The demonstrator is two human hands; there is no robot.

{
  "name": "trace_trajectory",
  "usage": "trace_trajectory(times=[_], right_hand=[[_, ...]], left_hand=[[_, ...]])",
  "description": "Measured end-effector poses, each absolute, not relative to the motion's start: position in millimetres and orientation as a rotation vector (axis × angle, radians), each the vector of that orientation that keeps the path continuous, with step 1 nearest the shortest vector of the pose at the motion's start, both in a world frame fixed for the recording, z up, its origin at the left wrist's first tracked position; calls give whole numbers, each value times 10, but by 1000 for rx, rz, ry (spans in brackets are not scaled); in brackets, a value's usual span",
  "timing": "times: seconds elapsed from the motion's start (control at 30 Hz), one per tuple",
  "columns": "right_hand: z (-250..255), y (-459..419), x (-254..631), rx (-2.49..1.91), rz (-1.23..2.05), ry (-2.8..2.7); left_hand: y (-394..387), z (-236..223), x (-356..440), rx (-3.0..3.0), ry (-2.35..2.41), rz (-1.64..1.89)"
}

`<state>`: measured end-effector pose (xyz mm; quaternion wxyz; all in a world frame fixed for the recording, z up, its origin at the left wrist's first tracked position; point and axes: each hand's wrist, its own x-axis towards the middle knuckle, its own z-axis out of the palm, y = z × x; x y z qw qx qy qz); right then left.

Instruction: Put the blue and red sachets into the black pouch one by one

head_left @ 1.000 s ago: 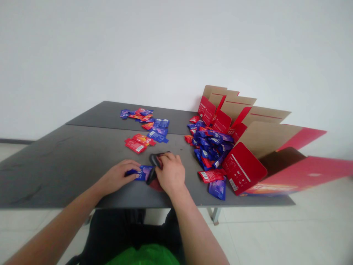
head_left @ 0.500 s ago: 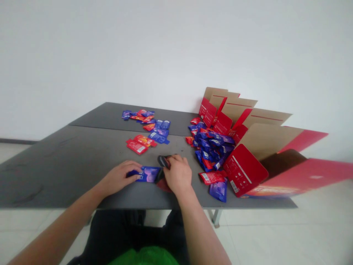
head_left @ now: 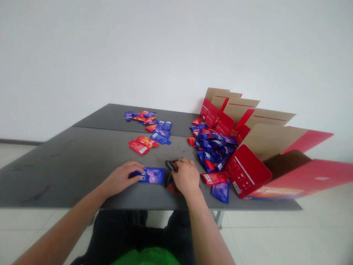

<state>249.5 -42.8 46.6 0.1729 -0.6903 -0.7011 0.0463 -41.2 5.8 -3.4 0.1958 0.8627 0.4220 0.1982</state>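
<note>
My left hand [head_left: 125, 179] grips the left end of a purple-blue pouch [head_left: 156, 175] lying flat near the table's front edge, its thumb and fingers on the pouch. To the right of it, my right hand [head_left: 188, 176] is closed round a black tool with a reddish lower part [head_left: 168, 176]; the hand hides most of it, so its kind is unclear. The tool sits close to the pouch's right end. Two red pouches [head_left: 140, 147] and several purple ones [head_left: 161, 138] lie beyond my hands.
A heap of purple and red pouches [head_left: 216, 147] lies to the right of my hands. Open red cartons [head_left: 249, 171] stand in a row along the table's right side. More pouches [head_left: 143, 116] lie at the far side of the grey table [head_left: 79, 158], before a white wall.
My right hand and the black tool have moved right, from the pouch's right end to just beside it, uncovering that end. My left hand still holds the pouch. The view has shifted slightly.
</note>
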Motion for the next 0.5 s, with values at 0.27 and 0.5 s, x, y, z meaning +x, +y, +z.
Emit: trace_trajectory(times=[0.27, 0.5], right_hand=[[341, -352, 1660, -1665, 181, -2193], [332, -441, 2498, -1934, 247, -2064]], left_hand=[[55, -35, -392, 2409, 1208, 578], [48, -33, -399, 2407, 1179, 598]])
